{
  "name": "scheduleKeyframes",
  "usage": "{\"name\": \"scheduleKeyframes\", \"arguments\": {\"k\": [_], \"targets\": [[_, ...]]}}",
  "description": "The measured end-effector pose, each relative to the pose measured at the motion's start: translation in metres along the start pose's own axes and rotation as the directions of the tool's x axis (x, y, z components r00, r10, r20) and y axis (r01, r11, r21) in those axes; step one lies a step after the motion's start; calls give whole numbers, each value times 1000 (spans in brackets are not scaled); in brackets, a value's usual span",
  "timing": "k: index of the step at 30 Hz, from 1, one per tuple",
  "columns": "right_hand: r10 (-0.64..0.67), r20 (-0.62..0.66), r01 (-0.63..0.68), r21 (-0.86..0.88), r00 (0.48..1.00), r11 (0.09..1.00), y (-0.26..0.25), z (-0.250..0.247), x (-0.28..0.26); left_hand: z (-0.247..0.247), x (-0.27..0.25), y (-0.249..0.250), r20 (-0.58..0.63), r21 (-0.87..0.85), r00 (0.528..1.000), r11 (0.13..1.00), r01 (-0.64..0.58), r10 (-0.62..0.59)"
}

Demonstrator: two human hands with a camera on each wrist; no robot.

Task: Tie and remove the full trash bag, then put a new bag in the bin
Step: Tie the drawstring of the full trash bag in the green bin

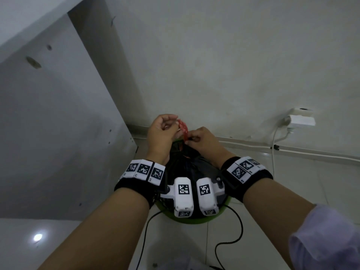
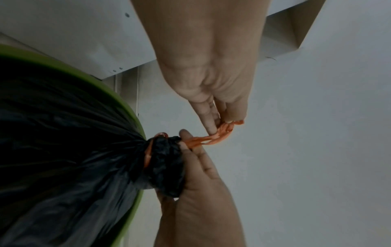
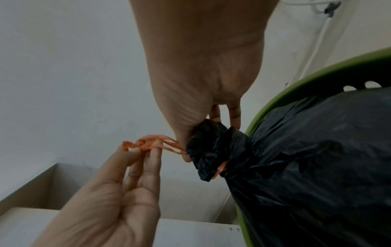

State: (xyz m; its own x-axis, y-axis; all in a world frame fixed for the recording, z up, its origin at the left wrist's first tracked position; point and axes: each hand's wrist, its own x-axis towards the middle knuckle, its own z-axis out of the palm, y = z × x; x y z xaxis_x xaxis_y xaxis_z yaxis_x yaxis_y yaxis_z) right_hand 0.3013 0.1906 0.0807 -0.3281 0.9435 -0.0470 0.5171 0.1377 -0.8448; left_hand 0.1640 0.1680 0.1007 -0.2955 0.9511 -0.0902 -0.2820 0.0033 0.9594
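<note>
Left hand (image 1: 160, 131) is pinching the thin orange drawstring (image 2: 213, 137), right hand (image 1: 202, 142) is gripping the gathered black plastic trash bag (image 3: 306, 158) neck — overpulling could be snapping it!

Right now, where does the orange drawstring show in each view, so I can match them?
Head: orange drawstring at centre, between left hand and right hand.
Left wrist: centre, right of the gathered black bag neck.
Right wrist: left of centre, left of the bag neck.
Shared landmark: the green bin rim.
</note>
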Motion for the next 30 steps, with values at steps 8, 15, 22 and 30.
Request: {"name": "scheduleKeyframes", "arguments": {"k": [8, 15, 22, 30], "targets": [[90, -61, -91, -6, 994, 996, -5, -15, -2, -5, 1, -17, 207, 164, 977, 986, 25, -60], [229, -113, -169, 389, 967, 905, -3, -13, -6, -5, -10, -45, 405, 362, 899, 932, 10, -167], [235, -170, -82, 618, 957, 782, -14, -43, -3, -14, -2, -59, 410, 555, 904, 819, -143, -119], [234, -62, -153, 593, 970, 790, -23, -48, 3, -11, 3, -57, 355, 608, 928, 782, -136, -114]]}}
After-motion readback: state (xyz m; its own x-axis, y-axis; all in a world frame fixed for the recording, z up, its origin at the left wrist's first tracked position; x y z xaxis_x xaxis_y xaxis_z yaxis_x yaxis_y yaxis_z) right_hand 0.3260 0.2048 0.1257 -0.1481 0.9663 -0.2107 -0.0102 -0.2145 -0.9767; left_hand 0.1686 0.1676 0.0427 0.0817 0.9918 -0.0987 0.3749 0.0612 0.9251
